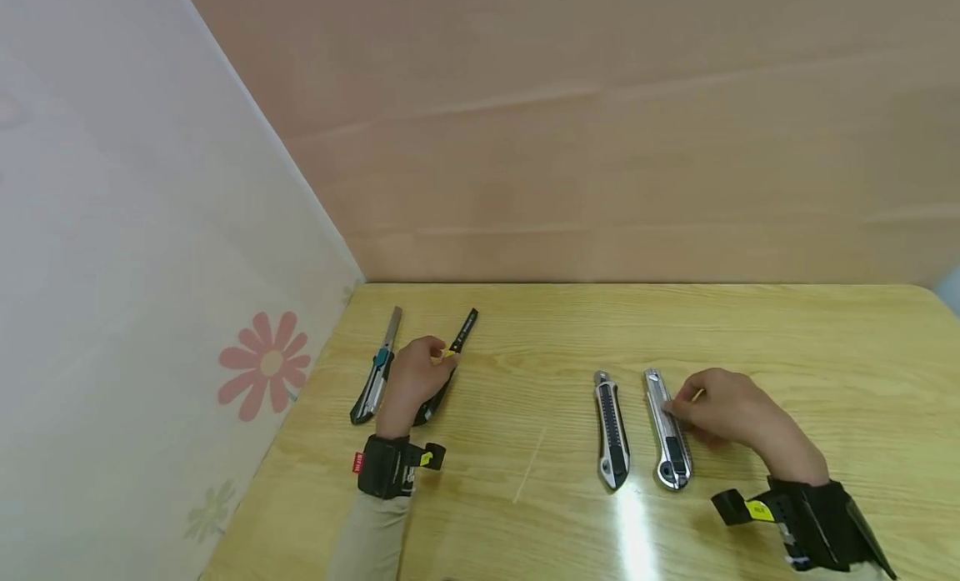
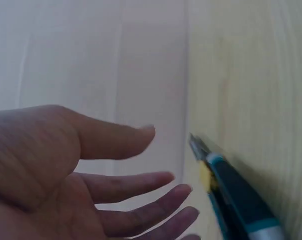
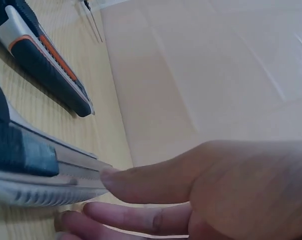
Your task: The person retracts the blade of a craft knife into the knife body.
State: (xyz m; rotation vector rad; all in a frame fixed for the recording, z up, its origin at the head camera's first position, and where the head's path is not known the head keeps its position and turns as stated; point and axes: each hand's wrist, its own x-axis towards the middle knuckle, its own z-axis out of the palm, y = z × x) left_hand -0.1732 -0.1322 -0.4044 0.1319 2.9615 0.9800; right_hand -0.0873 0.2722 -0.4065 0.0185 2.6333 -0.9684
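1. Left hand [image 1: 416,373]: thumb and fingers apart, holding nothing, near the black knife [image 1: 465,326].
2. Right hand [image 1: 731,406]: thumb at the silver knife's [image 1: 670,438] side; can't tell if gripped.
3. Silver knife's on the table [image 1: 525,381]. Probably hard, slick; best pinched mid-handle.

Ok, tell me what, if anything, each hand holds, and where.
Left hand: nothing. Right hand: thumb at the far half of the rightmost cutter; whether it grips cannot be told.

A wood-grain table [image 1: 525,381] meets a creased tan backdrop [image 1: 607,139] behind and, at left, a pale wall [image 1: 135,197] bearing a pink flower [image 1: 271,363].
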